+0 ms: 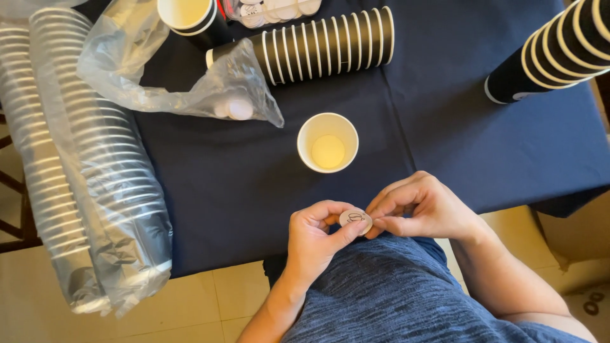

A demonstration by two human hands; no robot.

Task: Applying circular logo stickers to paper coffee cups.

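A small round white sticker (355, 219) with a dark drawing is pinched between both hands just off the table's near edge. My left hand (316, 238) grips it from the left with thumb and fingers. My right hand (419, 206) pinches its right edge with the fingertips. Directly beyond the hands, an open paper cup (328, 143), black outside and cream inside, stands upright on the dark blue tablecloth (241, 184).
A lying stack of black cups (324, 44) sits at the back, half out of a clear plastic bag (184, 76). Two bagged cup stacks (82, 165) hang over the left edge. Another stack (559, 47) lies at the right. A further upright cup (187, 16) and a bag of round stickers (273, 11) are at the top.
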